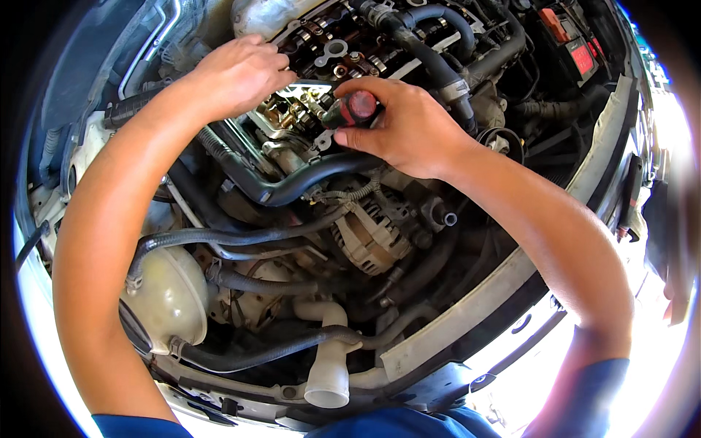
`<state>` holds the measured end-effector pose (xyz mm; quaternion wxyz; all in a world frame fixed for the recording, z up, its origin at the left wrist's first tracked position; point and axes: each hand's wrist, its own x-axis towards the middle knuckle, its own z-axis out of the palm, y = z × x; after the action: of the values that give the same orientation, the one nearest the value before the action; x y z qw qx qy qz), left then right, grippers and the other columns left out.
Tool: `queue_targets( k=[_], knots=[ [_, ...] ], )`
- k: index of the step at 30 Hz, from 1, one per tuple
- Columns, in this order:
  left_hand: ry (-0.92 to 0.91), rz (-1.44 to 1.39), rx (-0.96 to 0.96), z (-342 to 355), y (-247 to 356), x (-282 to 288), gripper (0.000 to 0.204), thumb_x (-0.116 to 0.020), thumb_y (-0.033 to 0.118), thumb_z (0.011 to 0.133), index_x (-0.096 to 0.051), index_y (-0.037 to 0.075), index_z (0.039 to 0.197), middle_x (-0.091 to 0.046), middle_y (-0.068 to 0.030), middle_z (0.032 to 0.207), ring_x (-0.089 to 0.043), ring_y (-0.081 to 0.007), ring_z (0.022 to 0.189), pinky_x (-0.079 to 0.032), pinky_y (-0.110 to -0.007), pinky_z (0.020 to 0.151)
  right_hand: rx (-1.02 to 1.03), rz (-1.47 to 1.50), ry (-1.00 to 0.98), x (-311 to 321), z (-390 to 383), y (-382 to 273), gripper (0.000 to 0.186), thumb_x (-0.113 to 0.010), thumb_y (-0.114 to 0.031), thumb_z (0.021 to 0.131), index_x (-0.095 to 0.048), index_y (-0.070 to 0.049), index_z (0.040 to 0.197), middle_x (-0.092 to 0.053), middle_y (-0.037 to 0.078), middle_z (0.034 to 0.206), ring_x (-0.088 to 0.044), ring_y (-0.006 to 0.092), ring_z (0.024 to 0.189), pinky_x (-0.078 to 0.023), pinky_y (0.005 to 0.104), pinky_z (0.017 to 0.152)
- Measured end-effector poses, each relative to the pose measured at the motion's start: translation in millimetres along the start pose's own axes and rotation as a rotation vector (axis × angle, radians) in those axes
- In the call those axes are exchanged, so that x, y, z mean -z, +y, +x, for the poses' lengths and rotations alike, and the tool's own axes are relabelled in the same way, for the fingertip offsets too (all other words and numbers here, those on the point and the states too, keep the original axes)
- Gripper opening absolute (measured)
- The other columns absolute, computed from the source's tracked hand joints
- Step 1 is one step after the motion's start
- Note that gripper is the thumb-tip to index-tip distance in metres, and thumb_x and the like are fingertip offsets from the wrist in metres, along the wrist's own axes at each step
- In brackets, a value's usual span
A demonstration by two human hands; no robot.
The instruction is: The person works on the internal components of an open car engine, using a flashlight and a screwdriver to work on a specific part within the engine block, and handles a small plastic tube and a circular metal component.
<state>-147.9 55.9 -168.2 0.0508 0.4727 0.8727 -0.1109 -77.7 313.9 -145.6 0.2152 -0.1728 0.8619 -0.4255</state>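
The opened top of a car engine (336, 50) shows camshafts and metal valve parts. My right hand (412, 128) grips a screwdriver (358, 108) by its red and black handle, the butt end toward me and the shaft side pointing down among the brassy parts at the engine's near edge. My left hand (244, 77) rests at the left end of the engine top, fingers curled and pressed together; the fingertips are hidden, and what they hold cannot be made out. Between both hands lies a thin, dark-edged piece with a bright strip (310, 89).
Black hoses (314, 179) cross in front of the engine above the alternator (369, 237). A whitish coolant tank (171, 296) stands at the lower left, a pale filler neck (328, 376) at the front. The battery (577, 47) is far right. A metal crossmember (467, 310) borders the bay.
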Motion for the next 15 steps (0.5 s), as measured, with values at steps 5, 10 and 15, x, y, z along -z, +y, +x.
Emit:
queue_targets(
  k=[5,10,15],
  knots=[
    [-0.018,0.053,-0.036,3,-3,-3,0.025,-0.058,0.011,0.080,-0.066,0.009,0.103,-0.060,-0.0045,0.091,-0.060,-0.0228,0.094,-0.046,-0.036,0.087,0.078,0.045,0.027,-10,2,11,0.032,-0.075,-0.027,0.080,-0.063,-0.007,0.101,-0.067,0.018,0.090,-0.063,0.0371,0.090,-0.050,0.0415,0.080],
    [-0.046,0.063,0.018,4,6,-3,0.014,-0.057,0.009,0.079,-0.060,0.008,0.093,-0.059,-0.0058,0.088,-0.061,-0.0245,0.093,-0.046,-0.036,0.086,0.126,0.075,0.066,-17,4,20,0.034,-0.074,-0.029,0.080,-0.063,-0.007,0.103,-0.067,0.018,0.092,-0.064,0.0366,0.090,-0.050,0.0410,0.080],
    [0.000,-0.038,-0.029,2,2,-3,0.020,-0.065,0.007,0.078,-0.055,0.007,0.096,-0.057,-0.0085,0.093,-0.058,-0.0304,0.091,-0.046,-0.039,0.082,0.102,0.058,0.103,-19,2,18,0.034,-0.071,-0.029,0.080,-0.063,-0.006,0.103,-0.068,0.018,0.089,-0.065,0.0365,0.088,-0.051,0.0407,0.078]
  ],
)
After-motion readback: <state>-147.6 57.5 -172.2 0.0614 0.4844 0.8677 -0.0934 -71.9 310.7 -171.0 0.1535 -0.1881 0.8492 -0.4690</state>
